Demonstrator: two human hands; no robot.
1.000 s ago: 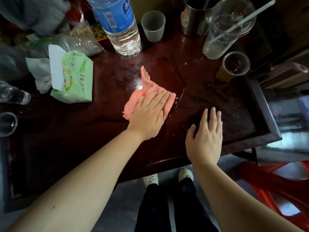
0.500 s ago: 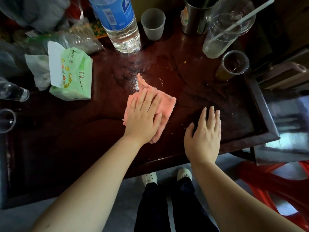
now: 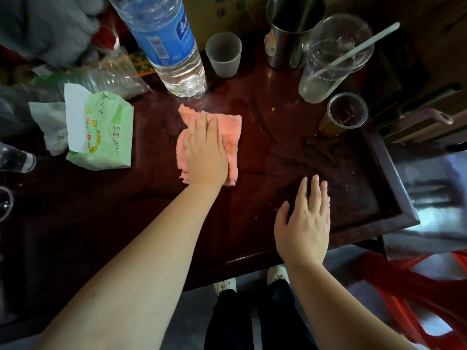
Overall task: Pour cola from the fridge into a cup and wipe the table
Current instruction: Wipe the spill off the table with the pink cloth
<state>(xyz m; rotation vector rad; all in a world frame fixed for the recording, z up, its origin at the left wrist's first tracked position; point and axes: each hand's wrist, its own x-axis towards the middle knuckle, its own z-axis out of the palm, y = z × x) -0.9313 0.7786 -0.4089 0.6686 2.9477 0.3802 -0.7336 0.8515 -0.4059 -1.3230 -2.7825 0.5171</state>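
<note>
A pink cloth (image 3: 231,131) lies flat on the dark red wooden table (image 3: 290,152), just in front of a big water bottle. My left hand (image 3: 206,150) presses down on the cloth with flat fingers. My right hand (image 3: 304,223) rests palm down on the table near its front edge, fingers apart, holding nothing. A small clear cup (image 3: 343,114) with dark cola in it stands at the right. An empty frosted cup (image 3: 223,54) stands at the back.
A large water bottle (image 3: 169,44) with a blue label, a steel mug (image 3: 290,31) and a tall plastic cup with a straw (image 3: 331,56) stand at the back. A green tissue pack (image 3: 101,132) lies left. Glasses stand at the left edge. A red stool (image 3: 417,286) is at lower right.
My left hand has slid the pink cloth away from me and to the left, towards the water bottle. My right hand has stayed flat on the table.
</note>
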